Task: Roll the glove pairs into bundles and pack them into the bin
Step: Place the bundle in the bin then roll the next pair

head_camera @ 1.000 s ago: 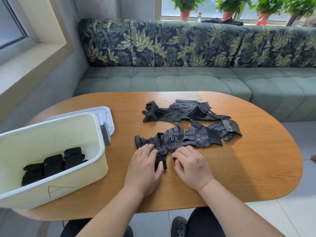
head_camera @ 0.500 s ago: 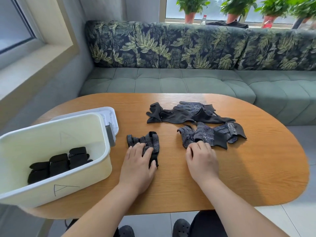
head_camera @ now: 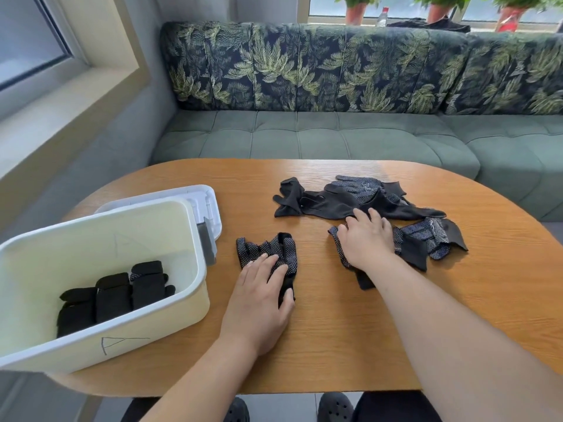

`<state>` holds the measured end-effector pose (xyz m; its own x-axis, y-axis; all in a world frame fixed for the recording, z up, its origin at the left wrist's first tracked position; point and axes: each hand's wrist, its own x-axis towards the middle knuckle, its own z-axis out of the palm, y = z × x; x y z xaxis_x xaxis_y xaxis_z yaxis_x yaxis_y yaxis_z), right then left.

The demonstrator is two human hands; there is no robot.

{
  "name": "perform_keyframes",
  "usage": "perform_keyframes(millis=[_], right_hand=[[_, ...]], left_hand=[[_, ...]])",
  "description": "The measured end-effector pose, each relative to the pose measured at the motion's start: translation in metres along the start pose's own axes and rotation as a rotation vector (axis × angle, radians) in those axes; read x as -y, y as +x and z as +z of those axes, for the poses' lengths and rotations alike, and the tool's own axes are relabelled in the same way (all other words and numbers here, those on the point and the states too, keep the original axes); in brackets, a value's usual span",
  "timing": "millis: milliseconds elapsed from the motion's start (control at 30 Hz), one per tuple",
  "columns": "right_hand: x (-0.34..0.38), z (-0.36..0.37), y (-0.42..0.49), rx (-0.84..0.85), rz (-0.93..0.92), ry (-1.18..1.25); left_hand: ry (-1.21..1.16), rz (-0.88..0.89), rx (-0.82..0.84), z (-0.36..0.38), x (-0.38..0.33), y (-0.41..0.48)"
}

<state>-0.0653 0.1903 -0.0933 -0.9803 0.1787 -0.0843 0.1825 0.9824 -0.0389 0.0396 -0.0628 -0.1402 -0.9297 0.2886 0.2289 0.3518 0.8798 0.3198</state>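
The left hand (head_camera: 262, 287) lies flat and unclenched on a dotted glove (head_camera: 268, 251), likely pinning it for pairing. The right hand (head_camera: 367, 239), also open, presses another glove (head_camera: 408, 248) in the pile ahead, probably its mate. Left of the left hand, the bin (head_camera: 189, 239) holds several rolled bundles (head_camera: 115, 296).

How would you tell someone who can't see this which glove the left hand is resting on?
Start at the white bin at the table's left end. Just right of it, one dotted glove lies flat under the left hand. It lies alone, apart from the glove pile farther right, which the right hand touches.
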Motion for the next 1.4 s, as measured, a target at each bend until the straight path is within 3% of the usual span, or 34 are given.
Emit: perform_keyframes(millis=[100,200,267,400,500,567,667,767,900,1000,1100,1200,1300,1400], right_hand=[[0.001,0.004,0.007,-0.169,-0.004,0.063],[0.009,-0.01,0.006,-0.423,-0.133,0.157],[0.017,-0.028,0.002,-0.488,-0.239,0.224],[0.036,-0.071,-0.01,-0.447,-0.27,0.566],[0.04,-0.087,-0.014,-0.321,-0.078,1.1],[0.034,-0.074,-0.021,-0.189,0.07,1.296],[0.013,-0.032,-0.041,-0.099,0.18,1.088],[-0.005,0.002,-0.064,-0.058,0.14,0.859],[-0.016,0.017,-0.071,-0.163,-0.008,0.738],[-0.027,0.016,-0.063,-0.2,0.021,0.676],[-0.032,0.009,-0.054,-0.175,0.11,0.614],[-0.021,-0.008,-0.051,-0.073,0.085,0.526],[-0.001,-0.04,-0.05,-0.019,0.069,0.651],[0.024,-0.077,-0.05,0.045,0.111,1.189]], left_hand=[[0.001,0.002,-0.009,0.0,0.0,0.0],[-0.003,0.003,-0.017,0.0,0.001,0.0],[-0.002,0.006,-0.025,0.001,0.002,0.0],[-0.019,0.012,-0.046,0.002,0.002,0.0],[-0.021,0.011,-0.04,0.001,0.002,-0.001],[-0.024,0.01,-0.047,0.001,0.003,-0.001],[-0.026,0.008,-0.047,0.003,0.004,0.0],[-0.012,0.004,-0.036,0.003,0.004,0.001],[-0.01,0.005,-0.04,0.002,0.003,0.0],[-0.006,0.007,-0.044,0.0,0.002,-0.001],[-0.001,-0.001,-0.054,-0.001,0.001,-0.001],[0.005,-0.011,-0.075,-0.002,0.0,-0.001],[0.005,-0.027,-0.095,-0.001,0.0,-0.001],[0.01,-0.051,-0.089,0.0,0.0,-0.002]])
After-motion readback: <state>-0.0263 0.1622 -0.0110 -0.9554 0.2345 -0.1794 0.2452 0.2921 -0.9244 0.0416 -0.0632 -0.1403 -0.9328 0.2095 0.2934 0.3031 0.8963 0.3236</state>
